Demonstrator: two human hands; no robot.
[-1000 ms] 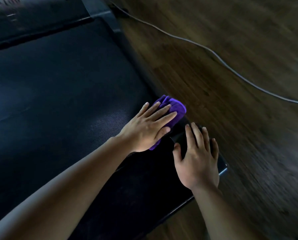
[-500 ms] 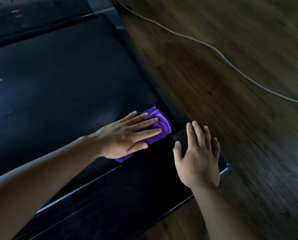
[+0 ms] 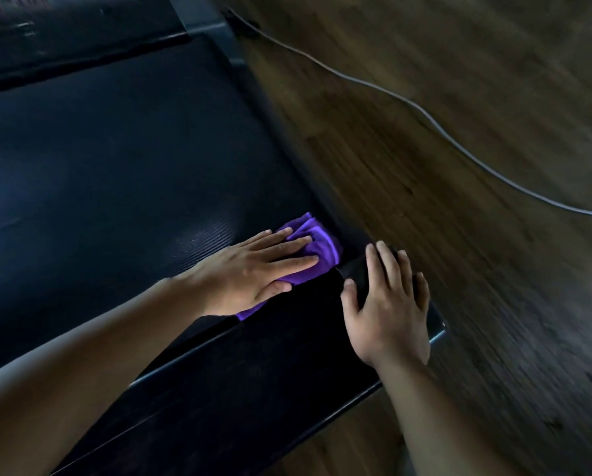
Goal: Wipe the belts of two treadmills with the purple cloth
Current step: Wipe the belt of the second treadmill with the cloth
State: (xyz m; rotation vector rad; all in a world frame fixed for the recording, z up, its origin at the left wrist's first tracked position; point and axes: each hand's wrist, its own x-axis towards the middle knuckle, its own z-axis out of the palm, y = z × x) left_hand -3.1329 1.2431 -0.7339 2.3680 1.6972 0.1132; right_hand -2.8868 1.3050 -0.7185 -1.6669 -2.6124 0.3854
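The purple cloth (image 3: 313,250) lies crumpled on the black treadmill belt (image 3: 116,187), close to the belt's rear right corner. My left hand (image 3: 253,273) presses flat on the cloth with straight fingers, covering most of it. Flat on the treadmill's black rear end cover (image 3: 253,379) at its right corner rests my right hand (image 3: 387,304), fingers spread and holding nothing.
A dark wooden floor (image 3: 459,269) lies to the right of the treadmill. A grey cable (image 3: 425,115) runs across it from the treadmill's front toward the right edge. The treadmill's side rail (image 3: 232,60) borders the belt on the right.
My left hand slid the cloth leftward and toward me along the belt's rear edge, then slightly back right. My right hand stayed on the rear cover.
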